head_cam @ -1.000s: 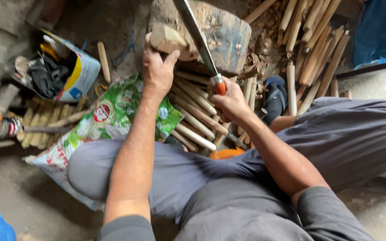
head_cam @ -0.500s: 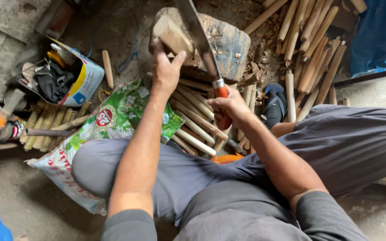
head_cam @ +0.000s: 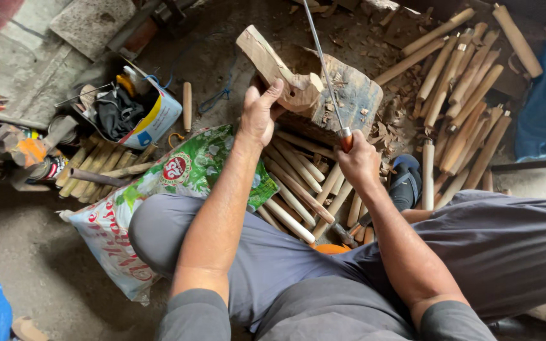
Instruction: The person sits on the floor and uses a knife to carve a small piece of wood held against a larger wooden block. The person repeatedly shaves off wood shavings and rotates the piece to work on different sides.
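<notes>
While gripped: wood piece (head_cam: 273, 66), knife handle (head_cam: 346, 140).

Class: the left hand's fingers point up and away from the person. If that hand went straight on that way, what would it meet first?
The left hand already grips the wood piece leaning on the chopping block; going on, it would probably press into that piece first, though depth is unclear.

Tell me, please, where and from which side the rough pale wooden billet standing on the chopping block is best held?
Probably low down, from the left. The rough pale wooden billet leans on the chopping block, its base gripped by the left hand. The long thin blade, held by the right hand, stands to its right, so that side seems best avoided.
</notes>
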